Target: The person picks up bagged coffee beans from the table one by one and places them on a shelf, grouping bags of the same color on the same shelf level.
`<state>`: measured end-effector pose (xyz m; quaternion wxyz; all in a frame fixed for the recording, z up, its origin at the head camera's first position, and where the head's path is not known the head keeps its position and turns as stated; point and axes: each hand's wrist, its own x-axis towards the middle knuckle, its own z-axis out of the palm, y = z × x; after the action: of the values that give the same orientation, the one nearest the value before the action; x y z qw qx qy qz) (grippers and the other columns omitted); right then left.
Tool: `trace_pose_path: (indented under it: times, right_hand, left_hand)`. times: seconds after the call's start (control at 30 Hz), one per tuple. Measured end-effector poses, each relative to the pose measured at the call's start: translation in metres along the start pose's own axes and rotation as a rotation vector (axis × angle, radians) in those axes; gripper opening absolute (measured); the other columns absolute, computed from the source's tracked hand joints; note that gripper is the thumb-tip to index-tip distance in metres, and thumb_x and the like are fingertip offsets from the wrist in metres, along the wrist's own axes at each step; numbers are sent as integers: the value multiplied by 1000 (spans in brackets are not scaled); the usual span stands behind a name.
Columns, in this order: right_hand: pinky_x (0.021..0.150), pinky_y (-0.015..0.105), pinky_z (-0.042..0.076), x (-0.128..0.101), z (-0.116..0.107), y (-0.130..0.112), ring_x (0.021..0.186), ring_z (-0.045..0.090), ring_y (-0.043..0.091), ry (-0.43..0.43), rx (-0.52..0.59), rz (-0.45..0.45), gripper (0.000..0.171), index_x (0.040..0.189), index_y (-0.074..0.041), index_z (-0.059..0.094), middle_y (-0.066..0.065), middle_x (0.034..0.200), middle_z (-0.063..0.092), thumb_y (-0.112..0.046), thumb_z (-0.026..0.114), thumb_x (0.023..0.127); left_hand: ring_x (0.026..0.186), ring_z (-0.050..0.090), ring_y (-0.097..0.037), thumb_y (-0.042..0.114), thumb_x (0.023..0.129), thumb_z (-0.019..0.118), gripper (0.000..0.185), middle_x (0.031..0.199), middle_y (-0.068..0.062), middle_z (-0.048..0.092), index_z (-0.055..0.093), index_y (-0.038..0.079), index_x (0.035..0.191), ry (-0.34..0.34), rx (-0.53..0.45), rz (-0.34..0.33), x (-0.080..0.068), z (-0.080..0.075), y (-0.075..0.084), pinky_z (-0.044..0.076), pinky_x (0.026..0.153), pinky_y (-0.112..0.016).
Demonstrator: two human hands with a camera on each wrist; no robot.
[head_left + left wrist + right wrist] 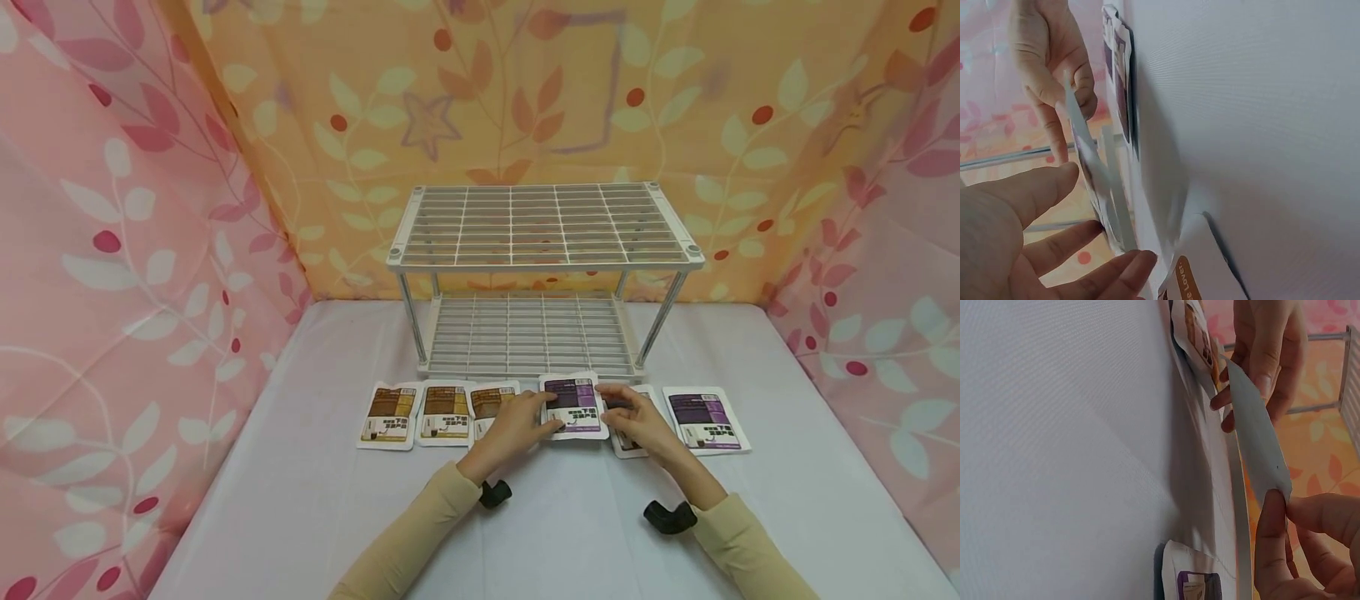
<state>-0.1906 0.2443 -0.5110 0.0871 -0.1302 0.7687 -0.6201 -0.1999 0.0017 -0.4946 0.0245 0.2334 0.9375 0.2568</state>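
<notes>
A white packet with a purple label [572, 408] is held up between my two hands, tilted, in front of the rack. My left hand [516, 423] holds its left edge, thumb on one face and fingers on the other. In the right wrist view my right hand [1316, 544] pinches the packet's edge, its plain pale back [1257, 437] showing. Behind the right hand, partly hidden, lies another purple packet [628, 447]. The left hand partly covers a brown-labelled packet [491, 400] on the table.
A white two-tier wire rack [543, 265] stands at the back of the white table [300, 517]. Two more brown-labelled packets [387, 417] lie to the left, and a purple one [705, 420] lies at the far right. Patterned cloth [495, 92] walls the table in.
</notes>
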Motion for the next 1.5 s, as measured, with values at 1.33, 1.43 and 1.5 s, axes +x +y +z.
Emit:
trace_pose_path:
  times: [1.33, 1.43, 1.5]
  right_hand:
    - [69, 18, 53, 22, 47, -71, 84, 62, 21, 220, -82, -178, 60, 135, -1, 44, 25, 102, 57, 2, 68, 80]
    - [69, 19, 53, 19, 52, -88, 85, 62, 28, 213, -85, -185, 59, 134, 3, 42, 26, 101, 56, 6, 66, 80]
    - [69, 19, 53, 19, 54, -91, 85, 62, 26, 210, -82, -193, 59, 134, 4, 42, 26, 101, 56, 7, 66, 80]
  left_hand:
    - [80, 55, -16, 11, 81, 71, 55, 140, -9, 40, 51, 10, 132, 307, -378, 34, -18, -55, -12, 47, 61, -18]
    - [86, 55, -17, 11, 81, 71, 55, 142, -7, 38, 51, 10, 132, 319, -381, 44, -21, -60, -14, 49, 65, -19]
    - [90, 55, -17, 12, 81, 71, 55, 142, -6, 38, 51, 11, 133, 324, -376, 47, -23, -63, -15, 49, 68, -19]
